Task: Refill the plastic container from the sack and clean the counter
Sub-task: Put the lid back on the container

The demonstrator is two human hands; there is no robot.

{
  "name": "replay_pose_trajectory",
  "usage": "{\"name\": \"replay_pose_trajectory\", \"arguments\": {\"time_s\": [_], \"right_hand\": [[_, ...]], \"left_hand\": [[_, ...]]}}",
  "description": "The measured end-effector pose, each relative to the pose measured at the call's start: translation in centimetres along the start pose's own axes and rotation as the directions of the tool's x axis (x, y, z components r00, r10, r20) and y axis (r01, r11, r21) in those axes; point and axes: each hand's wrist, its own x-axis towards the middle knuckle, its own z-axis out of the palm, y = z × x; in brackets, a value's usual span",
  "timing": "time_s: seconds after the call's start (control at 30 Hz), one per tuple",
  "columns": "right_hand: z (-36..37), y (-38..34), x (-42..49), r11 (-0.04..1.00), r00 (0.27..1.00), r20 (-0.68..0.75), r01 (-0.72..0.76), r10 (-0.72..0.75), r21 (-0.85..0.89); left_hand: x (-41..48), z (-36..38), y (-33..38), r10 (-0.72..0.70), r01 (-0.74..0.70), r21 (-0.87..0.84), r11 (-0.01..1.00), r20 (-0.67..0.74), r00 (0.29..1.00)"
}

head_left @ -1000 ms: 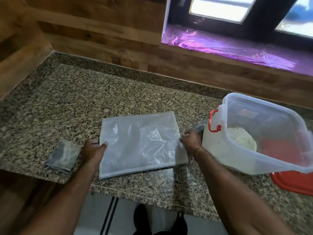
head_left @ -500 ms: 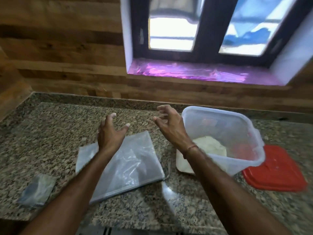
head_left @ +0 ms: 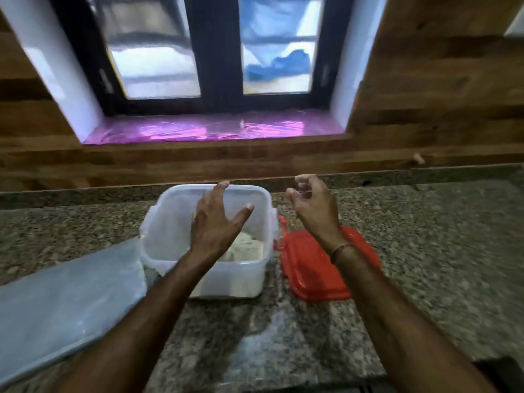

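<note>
A clear plastic container [head_left: 167,222] stands open on the granite counter [head_left: 425,236], with a heap of white flour [head_left: 246,248] in its bottom. Its red lid [head_left: 312,273] lies flat just to its right. The folded translucent sack [head_left: 71,296] lies flat at the left, touching the container's near left corner. My left hand [head_left: 218,222] hovers over the container with fingers spread, holding nothing. My right hand [head_left: 312,205] is raised above the counter beyond the lid, fingers loosely curled and empty.
A wood-panelled wall [head_left: 425,109] with a window [head_left: 215,52] and a purple-lined sill [head_left: 198,129] runs behind the counter. Bare granite stretches to the right of the lid. The counter's front edge is near the bottom of the view.
Both hands let go of the folded sack, lifted off the counter and moved right toward the container. The view swung right, so the small grey cloth at the left is out of sight.
</note>
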Motion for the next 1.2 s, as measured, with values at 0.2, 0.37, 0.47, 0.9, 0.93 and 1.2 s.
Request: {"name": "replay_pose_trajectory", "arguments": {"time_s": [0.2, 0.37, 0.47, 0.9, 0.93, 1.2], "right_hand": [[-5.4, 11.7, 0.0, 0.951, 0.967, 0.094, -0.210, 0.236, -0.228], [-6.0, 19.3, -1.5, 0.823, 0.831, 0.216, -0.406, 0.514, -0.397], [-5.9, 22.9, -2.1, 0.738, 0.774, 0.187, -0.457, 0.605, -0.496], [-3.2, 25.6, -2.1, 0.670, 0.688, 0.149, -0.597, 0.711, -0.440], [-2.8, 25.7, -2.2, 0.664, 0.671, 0.163, -0.612, 0.723, -0.429], [-4.5, 25.9, -1.9, 0.466, 0.530, 0.344, -0.847, 0.775, 0.257]], "left_hand": [[-1.0, 8.4, 4.1, 0.137, -0.231, 0.292, 0.928, 0.309, 0.941], [-0.6, 10.5, 4.3, 0.081, -0.224, 0.389, 0.893, 0.351, 0.933], [-0.1, 11.2, 4.6, 0.057, -0.200, 0.425, 0.883, 0.325, 0.944], [0.7, 12.3, 5.2, -0.028, -0.084, 0.412, 0.907, 0.258, 0.966], [0.7, 12.3, 5.2, -0.029, -0.082, 0.409, 0.909, 0.258, 0.966], [0.9, 12.5, 4.8, -0.036, -0.071, 0.403, 0.912, 0.252, 0.967]]}}
